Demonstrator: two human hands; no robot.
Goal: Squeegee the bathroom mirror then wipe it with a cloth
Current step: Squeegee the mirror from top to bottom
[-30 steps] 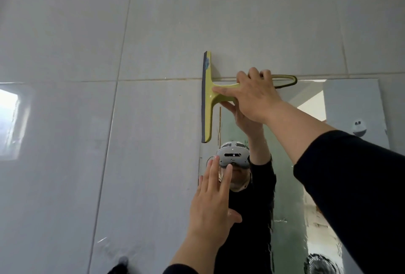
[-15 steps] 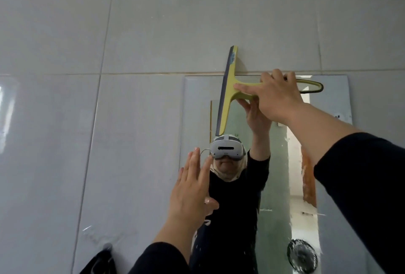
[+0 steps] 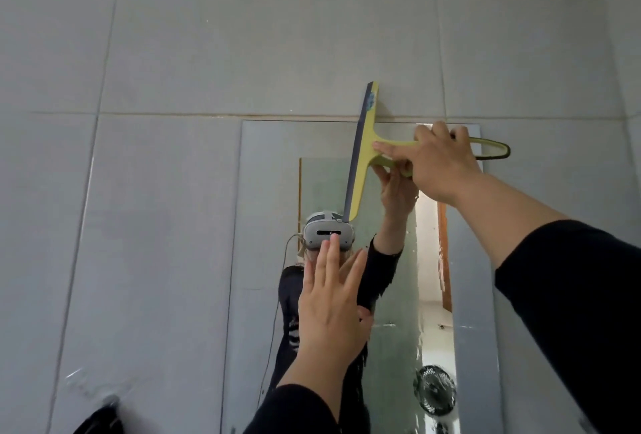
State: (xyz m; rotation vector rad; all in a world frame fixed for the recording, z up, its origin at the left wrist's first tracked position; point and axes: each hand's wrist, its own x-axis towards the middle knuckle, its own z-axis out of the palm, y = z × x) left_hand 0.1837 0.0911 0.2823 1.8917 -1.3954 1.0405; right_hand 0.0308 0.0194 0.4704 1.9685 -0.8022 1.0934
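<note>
Right hand [image 3: 442, 164] is gripping the yellow squeegee [image 3: 364, 152] by its looped handle: fingers curled over the top bar, index finger lying straight along the neck toward the blade. Handle loop is sticking out to the right past the knuckles, with a dark rim at its end. Blade is standing nearly upright, tilted slightly, dark rubber edge facing left. Its top end is overlapping the tile above the mirror [image 3: 263, 208]; the rest is lying over the upper middle of the glass. Can't tell whether the rubber is actually touching the glass.

Left hand [image 3: 331, 301] is raised lower down, in front of the mirror's middle, fingers straight and slightly spread, holding nothing. Can't tell if it's touching the glass.

Both arms are wearing black sleeves [image 3: 572, 312]. The mirror is showing the person's reflection with a grey headset [image 3: 327, 230], a bright doorway on the right and a small dark fan [image 3: 435, 388] low right. Pale glossy wall tiles [image 3: 156, 225] are surrounding the mirror. Something dark [image 3: 100, 421] is showing at the bottom left edge, unclear what.
</note>
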